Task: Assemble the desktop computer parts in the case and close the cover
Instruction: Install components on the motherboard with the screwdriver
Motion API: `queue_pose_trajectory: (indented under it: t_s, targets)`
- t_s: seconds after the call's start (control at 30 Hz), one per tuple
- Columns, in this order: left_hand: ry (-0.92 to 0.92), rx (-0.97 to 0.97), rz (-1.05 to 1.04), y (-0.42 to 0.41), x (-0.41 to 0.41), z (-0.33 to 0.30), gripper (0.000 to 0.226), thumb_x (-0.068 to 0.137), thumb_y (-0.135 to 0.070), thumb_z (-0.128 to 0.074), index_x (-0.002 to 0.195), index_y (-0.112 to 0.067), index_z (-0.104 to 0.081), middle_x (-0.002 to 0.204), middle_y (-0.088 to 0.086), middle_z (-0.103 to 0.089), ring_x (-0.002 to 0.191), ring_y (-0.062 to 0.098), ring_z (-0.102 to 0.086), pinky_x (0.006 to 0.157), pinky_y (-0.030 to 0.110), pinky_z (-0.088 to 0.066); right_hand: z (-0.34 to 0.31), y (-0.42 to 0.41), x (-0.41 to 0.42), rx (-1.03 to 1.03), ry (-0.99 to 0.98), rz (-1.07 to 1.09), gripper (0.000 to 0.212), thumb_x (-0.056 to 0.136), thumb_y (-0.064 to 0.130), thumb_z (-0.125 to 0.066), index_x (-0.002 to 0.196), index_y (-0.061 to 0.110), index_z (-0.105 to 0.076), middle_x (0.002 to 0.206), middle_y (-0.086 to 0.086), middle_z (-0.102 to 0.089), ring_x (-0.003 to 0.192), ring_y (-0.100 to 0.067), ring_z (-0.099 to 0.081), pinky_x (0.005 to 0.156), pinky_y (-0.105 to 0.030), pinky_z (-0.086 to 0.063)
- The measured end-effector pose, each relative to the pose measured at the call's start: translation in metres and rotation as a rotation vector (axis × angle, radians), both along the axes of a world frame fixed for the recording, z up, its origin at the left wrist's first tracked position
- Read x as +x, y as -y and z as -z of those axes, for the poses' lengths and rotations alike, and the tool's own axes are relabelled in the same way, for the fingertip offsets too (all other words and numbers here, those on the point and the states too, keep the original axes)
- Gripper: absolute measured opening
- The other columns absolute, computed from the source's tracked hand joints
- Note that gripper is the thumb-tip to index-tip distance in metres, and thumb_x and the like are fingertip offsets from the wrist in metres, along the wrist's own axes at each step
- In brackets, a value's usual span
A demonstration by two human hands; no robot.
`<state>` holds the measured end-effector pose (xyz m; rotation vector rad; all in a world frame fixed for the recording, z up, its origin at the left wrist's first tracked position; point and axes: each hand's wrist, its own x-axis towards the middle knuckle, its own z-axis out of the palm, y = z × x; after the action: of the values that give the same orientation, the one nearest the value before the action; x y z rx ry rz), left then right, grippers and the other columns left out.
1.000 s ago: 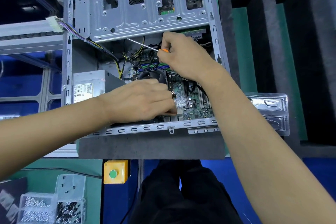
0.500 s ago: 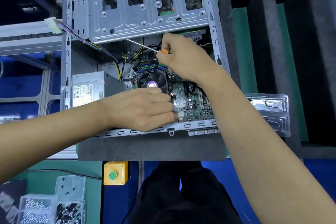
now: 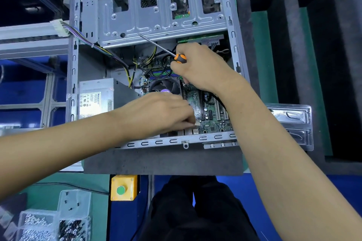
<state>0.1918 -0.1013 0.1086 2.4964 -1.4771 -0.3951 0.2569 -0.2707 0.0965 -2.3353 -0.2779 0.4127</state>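
Noted at frame centre: right hand (image 3: 197, 68) gripping screwdriver (image 3: 177, 57) idle over open case (image 3: 233, 31), left hand (image 3: 156, 115) fingertips curled at motherboard (image 3: 207, 111), contents hidden; risk of shaft snagging cables (image 3: 137, 58).

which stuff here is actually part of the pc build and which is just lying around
In use:
- computer case, open
- motherboard, with left hand reaching onto it
- screwdriver, gripped by right hand
- power supply
- fan
- screw bins, likely stock

Lying about:
- yellow button box
- clear plastic tray
- black foam tray
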Motion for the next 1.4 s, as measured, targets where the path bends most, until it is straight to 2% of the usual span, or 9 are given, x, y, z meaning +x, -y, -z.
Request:
queue_pose_trajectory:
  t_s: [0.13, 0.27, 0.4, 0.6, 0.7, 0.8, 1.03, 1.17, 1.4]
  targets:
    - [0.001, 0.178, -0.046, 0.012, 0.008, 0.005, 0.022, 0.101, -0.045, -0.053, 0.100, -0.024, -0.061, 0.090, -0.007, -0.065, 0.089, 0.021, -0.065, 0.072, 0.036, -0.052, 0.002, 0.000, 0.000, 0.025, -0.010, -0.005, 0.026, 0.094, 0.034, -0.056, 0.074, 0.020, -0.046, 0.062, 0.002, -0.055, 0.070, -0.026, -0.060, 0.062, -0.032, -0.043]
    - [0.222, 0.470, 0.008, 0.037, 0.017, 0.021, 0.012, 0.094, -0.021, -0.064, 0.103, -0.025, -0.057, 0.092, -0.004, -0.066, 0.091, 0.023, -0.067, 0.073, 0.038, -0.054, 0.003, 0.000, 0.001, 0.053, -0.012, 0.026, 0.029, 0.094, 0.033, -0.056, 0.071, 0.022, -0.042, 0.063, 0.003, -0.051, 0.065, -0.022, -0.051, 0.060, -0.032, -0.038]
    - [0.220, 0.554, 0.047, 0.054, 0.021, 0.031, 0.012, 0.091, -0.016, -0.062, 0.099, -0.024, -0.061, 0.090, 0.001, -0.070, 0.087, 0.026, -0.070, 0.063, 0.033, -0.042, 0.003, 0.000, 0.002, 0.092, -0.025, 0.041, 0.025, 0.094, 0.032, -0.056, 0.076, 0.019, -0.045, 0.064, 0.003, -0.053, 0.065, -0.019, -0.047, 0.060, -0.032, -0.037]
    - [0.292, 0.665, 0.142, 0.070, 0.019, 0.032, 0.027, 0.090, -0.007, -0.053, 0.108, -0.021, -0.066, 0.104, 0.002, -0.072, 0.098, 0.027, -0.068, 0.070, 0.031, -0.033, 0.002, 0.000, 0.002, 0.095, -0.030, 0.053, 0.030, 0.093, 0.032, -0.057, 0.070, 0.023, -0.040, 0.062, 0.005, -0.049, 0.073, -0.028, -0.063, 0.061, -0.032, -0.040]
    - [0.233, 0.675, 0.127, 0.072, 0.024, 0.031, 0.019, 0.096, -0.018, -0.053, 0.110, -0.020, -0.065, 0.108, 0.002, -0.071, 0.100, 0.028, -0.068, 0.072, 0.032, -0.042, 0.002, 0.000, 0.002, 0.100, -0.031, 0.055, 0.031, 0.093, 0.031, -0.057, 0.069, 0.023, -0.039, 0.062, 0.005, -0.047, 0.068, -0.025, -0.059, 0.060, -0.032, -0.039]
    - [0.194, 0.655, 0.121, 0.071, 0.025, 0.031, 0.019, 0.093, -0.031, -0.054, 0.102, -0.018, -0.066, 0.103, 0.005, -0.071, 0.095, 0.030, -0.067, 0.068, 0.032, -0.035, 0.003, 0.000, 0.002, 0.106, -0.033, 0.053, 0.031, 0.094, 0.031, -0.057, 0.070, 0.023, -0.039, 0.063, 0.005, -0.047, 0.065, -0.020, -0.053, 0.059, -0.031, -0.038]
    - [0.264, 0.654, 0.133, 0.072, 0.021, 0.030, 0.018, 0.090, -0.031, -0.058, 0.101, -0.020, -0.066, 0.094, 0.003, -0.072, 0.084, 0.028, -0.068, 0.062, 0.031, -0.031, 0.003, 0.001, 0.002, 0.103, -0.034, 0.040, 0.031, 0.095, 0.031, -0.056, 0.071, 0.023, -0.038, 0.066, 0.003, -0.046, 0.064, -0.020, -0.050, 0.059, -0.031, -0.038]
    - [0.234, 0.645, 0.107, 0.072, 0.021, 0.032, 0.019, 0.088, -0.033, -0.056, 0.094, -0.019, -0.068, 0.089, 0.003, -0.071, 0.072, 0.028, -0.058, 0.060, 0.031, -0.028, 0.003, 0.001, 0.002, 0.112, -0.030, 0.037, 0.031, 0.095, 0.031, -0.057, 0.071, 0.022, -0.038, 0.065, 0.003, -0.047, 0.064, -0.020, -0.050, 0.059, -0.032, -0.038]
    - [0.157, 0.592, 0.065, 0.071, 0.024, 0.034, 0.032, 0.085, -0.049, -0.058, 0.097, -0.023, -0.071, 0.092, 0.002, -0.071, 0.088, 0.028, -0.066, 0.065, 0.029, -0.034, 0.003, 0.002, 0.001, 0.102, -0.022, 0.044, 0.030, 0.094, 0.032, -0.056, 0.071, 0.022, -0.040, 0.064, 0.004, -0.049, 0.063, -0.019, -0.048, 0.058, -0.031, -0.037]
